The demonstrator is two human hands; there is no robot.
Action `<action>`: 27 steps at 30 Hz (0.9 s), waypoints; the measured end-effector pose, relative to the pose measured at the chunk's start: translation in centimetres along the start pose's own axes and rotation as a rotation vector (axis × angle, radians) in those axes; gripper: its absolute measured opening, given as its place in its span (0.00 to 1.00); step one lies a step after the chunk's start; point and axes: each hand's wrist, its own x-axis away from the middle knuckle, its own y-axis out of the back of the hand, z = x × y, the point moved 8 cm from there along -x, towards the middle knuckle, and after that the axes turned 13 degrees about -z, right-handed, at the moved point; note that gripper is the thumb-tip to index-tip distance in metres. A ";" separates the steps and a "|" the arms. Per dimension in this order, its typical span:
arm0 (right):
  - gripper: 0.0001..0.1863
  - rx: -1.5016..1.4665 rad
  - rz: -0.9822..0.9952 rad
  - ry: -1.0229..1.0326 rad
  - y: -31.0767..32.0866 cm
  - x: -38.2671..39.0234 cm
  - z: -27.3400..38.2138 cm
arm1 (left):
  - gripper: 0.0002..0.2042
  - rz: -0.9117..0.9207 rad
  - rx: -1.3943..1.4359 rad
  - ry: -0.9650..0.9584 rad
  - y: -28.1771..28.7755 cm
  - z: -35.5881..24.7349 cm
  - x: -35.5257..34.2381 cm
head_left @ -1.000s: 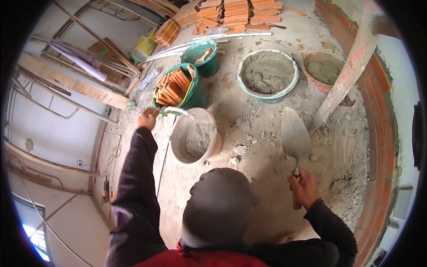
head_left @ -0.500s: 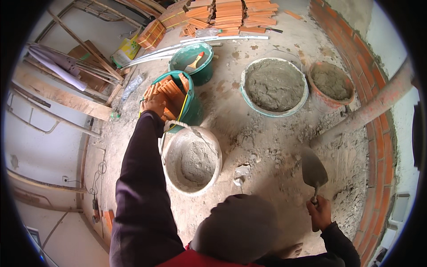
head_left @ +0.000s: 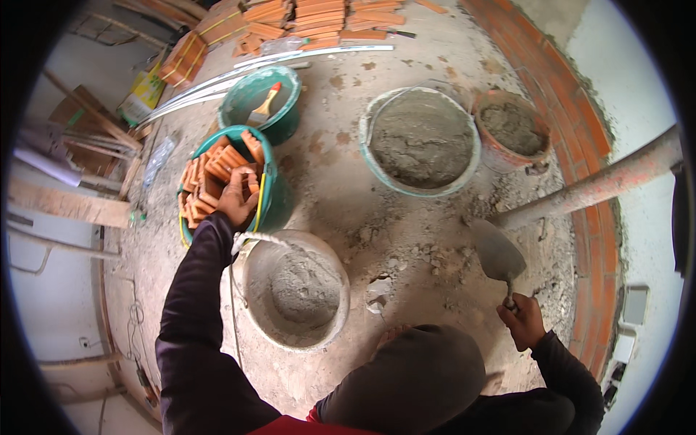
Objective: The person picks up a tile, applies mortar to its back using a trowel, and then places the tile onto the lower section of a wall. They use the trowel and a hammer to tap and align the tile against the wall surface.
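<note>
My left hand (head_left: 233, 201) reaches into a green bucket (head_left: 272, 192) packed with orange brick pieces (head_left: 210, 176). Its fingers are bent round a piece at the bucket's right side, partly hidden by the hand. On the right, my right hand (head_left: 523, 322) is closed on the handle of a trowel (head_left: 498, 250). The trowel's grey blade points away from me over the rubble-strewn floor. Nearest my left forearm stands a pale bucket (head_left: 255, 308) with dry grey powder in it and a rope handle.
A wide tub (head_left: 368, 148) of wet mortar and an orange bucket (head_left: 500, 163) of mortar stand ahead. A second green bucket (head_left: 233, 109) holds a paintbrush (head_left: 265, 104). A slanting pole (head_left: 587, 185) crosses near the low brick course (head_left: 583, 130). Brick stacks (head_left: 319, 18) lie at the back.
My left hand has shifted from the left part of the brick pieces to the right side of the bucket. The trowel stays in my right hand. The whole view has turned slightly.
</note>
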 end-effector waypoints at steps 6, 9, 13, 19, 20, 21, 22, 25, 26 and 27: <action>0.13 0.015 0.049 0.073 2.2 0.4 4.1 | 0.38 0.032 0.274 0.020 -2.8 1.8 -1.5; 0.14 0.060 0.047 0.173 3.1 -0.1 4.2 | 0.37 -0.054 -0.063 -0.116 -1.3 2.4 -1.9; 0.15 0.009 0.047 0.105 2.7 0.1 2.9 | 0.39 0.090 -0.141 0.011 1.0 -4.6 -3.4; 0.15 -0.016 0.082 0.105 2.1 -0.2 1.2 | 0.40 0.042 -0.120 0.024 0.7 -2.0 -4.7; 0.16 -0.020 0.080 0.090 2.2 -0.1 1.3 | 0.39 -0.043 -0.116 0.014 0.5 -1.6 -4.5; 0.16 -0.023 0.077 0.073 2.5 0.0 1.6 | 0.39 -0.083 -0.022 0.121 -0.1 -0.3 -4.1; 0.16 -0.033 0.071 0.063 2.6 0.1 1.6 | 0.39 -0.125 0.066 0.223 -0.2 1.0 -3.8; 0.17 -0.038 0.079 0.085 2.1 -0.2 0.7 | 0.35 -0.191 0.045 0.234 1.2 6.5 -3.6; 0.17 -0.028 0.083 0.078 2.1 -0.3 0.5 | 0.34 -0.164 -0.034 0.188 0.9 7.3 -3.7; 0.17 -0.014 0.084 0.071 2.4 -0.4 0.4 | 0.33 -0.138 -0.109 0.142 0.4 8.1 -3.6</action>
